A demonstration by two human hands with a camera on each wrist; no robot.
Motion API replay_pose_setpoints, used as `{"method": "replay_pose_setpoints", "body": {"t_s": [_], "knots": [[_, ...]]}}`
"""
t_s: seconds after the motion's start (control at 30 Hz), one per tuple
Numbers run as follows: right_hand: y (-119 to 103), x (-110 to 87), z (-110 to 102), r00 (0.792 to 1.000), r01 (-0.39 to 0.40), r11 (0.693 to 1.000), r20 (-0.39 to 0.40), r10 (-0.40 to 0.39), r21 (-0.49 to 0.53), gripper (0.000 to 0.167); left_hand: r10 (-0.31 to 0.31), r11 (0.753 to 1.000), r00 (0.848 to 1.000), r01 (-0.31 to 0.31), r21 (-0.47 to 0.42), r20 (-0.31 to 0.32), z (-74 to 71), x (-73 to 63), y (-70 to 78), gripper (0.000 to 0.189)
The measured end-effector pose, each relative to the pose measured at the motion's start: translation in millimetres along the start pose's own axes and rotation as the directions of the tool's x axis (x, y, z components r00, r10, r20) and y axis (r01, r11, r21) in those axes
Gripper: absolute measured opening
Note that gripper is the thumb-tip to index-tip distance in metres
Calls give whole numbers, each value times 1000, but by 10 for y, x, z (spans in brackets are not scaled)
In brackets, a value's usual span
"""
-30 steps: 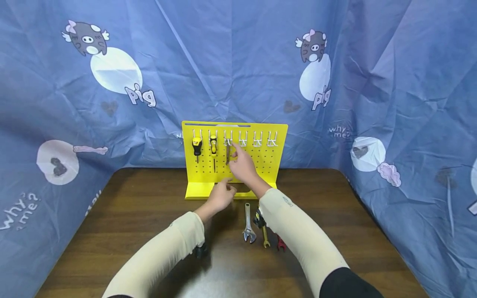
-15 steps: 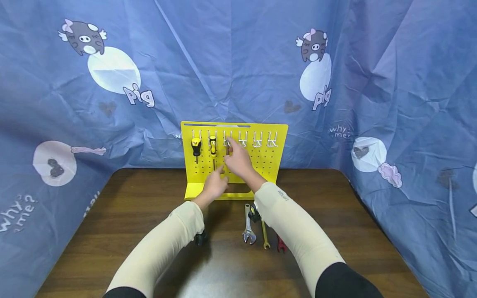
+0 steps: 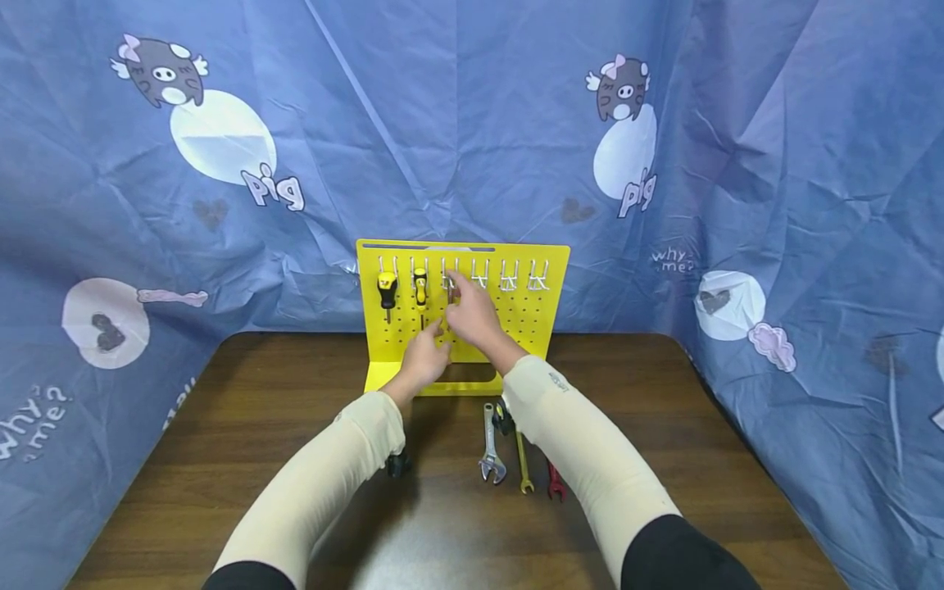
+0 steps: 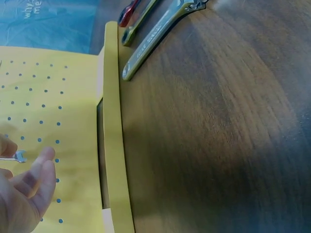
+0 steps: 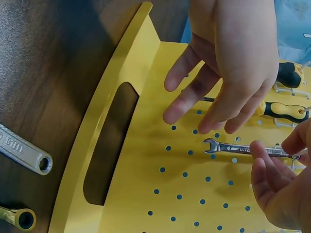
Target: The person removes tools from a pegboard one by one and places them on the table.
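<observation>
One hand, the right hand point(image 3: 472, 314), has shifted left and pinches the wrench point(image 5: 231, 148) by the third hook point(image 3: 444, 266) of the yellow board point(image 3: 527, 328); hanging seems nearly done. The left hand point(image 3: 426, 358), fingers spread, has risen just below.

The combination wrench point(image 5: 238, 148) is silver, the pegboard point(image 3: 533, 319) yellow. Both screwdrivers point(image 3: 387, 290) mix black and yellow. The worktop point(image 3: 649, 410) shows brown wood grain; grey pigs point(image 3: 164, 72) pattern the blue backdrop point(image 3: 516, 123).
</observation>
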State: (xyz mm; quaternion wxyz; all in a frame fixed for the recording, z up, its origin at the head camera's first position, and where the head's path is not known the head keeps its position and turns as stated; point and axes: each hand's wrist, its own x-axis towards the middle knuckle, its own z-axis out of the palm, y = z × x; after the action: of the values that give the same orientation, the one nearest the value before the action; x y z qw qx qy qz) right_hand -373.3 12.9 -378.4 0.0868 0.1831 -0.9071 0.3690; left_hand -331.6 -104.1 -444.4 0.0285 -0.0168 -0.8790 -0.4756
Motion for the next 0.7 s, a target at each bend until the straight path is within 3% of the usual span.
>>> {"method": "replay_pose_setpoints", "body": {"t_s": [0.27, 0.7], "knots": [[2, -16, -33, 1000, 15, 1000, -15, -14, 15, 67, 17, 1000, 1000, -17, 16, -21, 23, 56, 18, 50], [20, -80, -55, 991, 59, 998, -116, -63, -32, 38, 61, 991, 996, -68, -113, -63, 39, 33, 27, 22]]}}
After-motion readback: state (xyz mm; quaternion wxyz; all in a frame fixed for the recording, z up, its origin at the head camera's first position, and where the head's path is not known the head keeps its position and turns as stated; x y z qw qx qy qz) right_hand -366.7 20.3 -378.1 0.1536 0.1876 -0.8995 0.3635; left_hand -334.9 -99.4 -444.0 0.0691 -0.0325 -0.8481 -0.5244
